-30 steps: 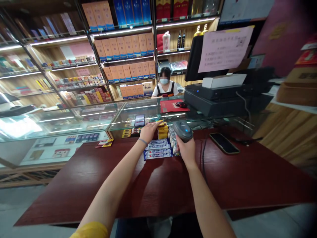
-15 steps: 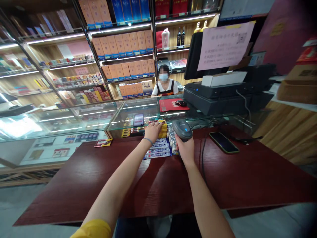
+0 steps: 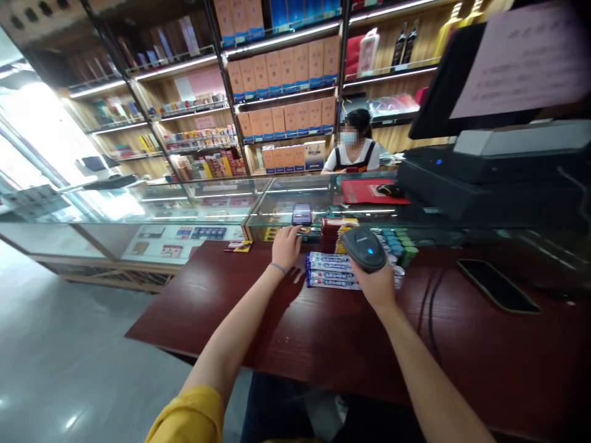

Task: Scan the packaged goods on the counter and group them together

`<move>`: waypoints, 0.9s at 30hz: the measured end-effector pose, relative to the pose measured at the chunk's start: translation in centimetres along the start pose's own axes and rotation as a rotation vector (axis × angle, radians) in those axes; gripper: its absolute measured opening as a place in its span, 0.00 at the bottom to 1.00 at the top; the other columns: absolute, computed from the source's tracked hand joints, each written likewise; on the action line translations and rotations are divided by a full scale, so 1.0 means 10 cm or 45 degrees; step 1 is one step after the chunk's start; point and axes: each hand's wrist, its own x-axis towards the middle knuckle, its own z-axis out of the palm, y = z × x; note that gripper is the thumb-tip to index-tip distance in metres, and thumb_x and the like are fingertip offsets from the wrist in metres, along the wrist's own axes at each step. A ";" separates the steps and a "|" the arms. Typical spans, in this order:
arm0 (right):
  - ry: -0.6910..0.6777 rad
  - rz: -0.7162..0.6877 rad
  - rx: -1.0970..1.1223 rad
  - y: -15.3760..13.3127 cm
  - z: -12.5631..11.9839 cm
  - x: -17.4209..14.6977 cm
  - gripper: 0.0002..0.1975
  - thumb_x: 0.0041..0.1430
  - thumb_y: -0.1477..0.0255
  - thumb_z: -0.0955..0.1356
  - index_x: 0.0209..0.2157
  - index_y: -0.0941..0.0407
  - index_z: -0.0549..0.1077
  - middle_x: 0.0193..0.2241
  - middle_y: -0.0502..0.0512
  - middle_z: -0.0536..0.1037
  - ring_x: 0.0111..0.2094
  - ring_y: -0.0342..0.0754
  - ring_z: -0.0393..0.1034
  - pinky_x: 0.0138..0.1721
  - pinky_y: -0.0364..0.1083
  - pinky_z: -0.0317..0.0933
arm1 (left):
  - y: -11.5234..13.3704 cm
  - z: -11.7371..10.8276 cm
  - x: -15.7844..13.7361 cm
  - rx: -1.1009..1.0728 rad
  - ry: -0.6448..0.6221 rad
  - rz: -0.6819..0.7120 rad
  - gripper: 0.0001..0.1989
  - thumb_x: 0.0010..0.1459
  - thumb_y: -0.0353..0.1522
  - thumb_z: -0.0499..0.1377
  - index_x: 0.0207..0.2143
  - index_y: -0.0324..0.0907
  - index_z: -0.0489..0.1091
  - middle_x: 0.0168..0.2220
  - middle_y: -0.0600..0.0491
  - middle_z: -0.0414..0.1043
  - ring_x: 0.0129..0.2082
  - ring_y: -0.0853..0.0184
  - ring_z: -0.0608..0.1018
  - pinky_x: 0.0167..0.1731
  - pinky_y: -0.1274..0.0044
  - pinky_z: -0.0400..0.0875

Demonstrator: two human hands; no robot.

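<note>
My right hand [image 3: 377, 284] grips a dark grey barcode scanner [image 3: 362, 248] with a lit blue light, held over the packs on the counter. Under and beside it lie flat blue-and-white snack packets [image 3: 330, 271] in a row. Behind them stands a stack of red and yellow packets [image 3: 333, 229], partly covered by the scanner. Small green and blue wrapped packs [image 3: 401, 243] sit to the right of the scanner. My left hand [image 3: 286, 247], with a band at its wrist, is left of the stack by the glass edge. Its fingers are extended and nothing shows in them.
A phone [image 3: 498, 286] lies on the dark red wooden counter [image 3: 295, 332] at right, near a black cable [image 3: 431, 307]. One red-yellow packet [image 3: 238, 246] lies at left. Beyond are a glass display case [image 3: 203, 203], a mouse [image 3: 391, 190], a monitor [image 3: 446, 86] and a seated person [image 3: 353, 157].
My left hand has moved off the red and yellow stack to its left. The view has turned left, and the scanner stays in my right hand above the packs.
</note>
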 end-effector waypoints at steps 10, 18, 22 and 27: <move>-0.277 -0.097 -0.123 -0.29 0.44 -0.21 0.24 0.49 0.58 0.71 0.46 0.52 0.72 0.33 0.58 0.83 0.40 0.63 0.80 0.38 0.54 0.70 | -1.10 -1.22 -0.42 0.765 0.044 -0.289 0.20 0.59 0.31 0.63 0.54 0.42 0.72 0.57 0.37 0.68 0.62 0.48 0.68 0.65 0.57 0.59; -0.439 -0.123 -0.246 -0.57 0.81 -0.24 0.16 0.50 0.57 0.69 0.39 0.49 0.69 0.28 0.54 0.81 0.32 0.61 0.80 0.31 0.49 0.65 | -1.51 -1.46 -0.39 1.026 -0.155 -0.533 0.37 0.59 0.52 0.61 0.67 0.46 0.65 0.74 0.38 0.48 0.74 0.40 0.46 0.68 0.47 0.41; -0.431 -0.109 -0.225 -0.57 0.96 -0.30 0.17 0.51 0.56 0.68 0.41 0.48 0.68 0.28 0.54 0.82 0.33 0.61 0.80 0.32 0.50 0.66 | -1.62 -1.45 -0.36 1.001 -0.267 -0.586 0.39 0.59 0.55 0.60 0.68 0.50 0.64 0.73 0.40 0.52 0.74 0.39 0.47 0.68 0.45 0.38; -0.456 -0.088 -0.163 -0.52 1.00 -0.37 0.21 0.51 0.56 0.68 0.44 0.50 0.68 0.31 0.57 0.82 0.38 0.63 0.81 0.34 0.50 0.67 | -1.61 -1.46 -0.35 0.963 -0.265 -0.543 0.29 0.62 0.48 0.60 0.63 0.51 0.70 0.70 0.41 0.60 0.71 0.39 0.55 0.66 0.44 0.45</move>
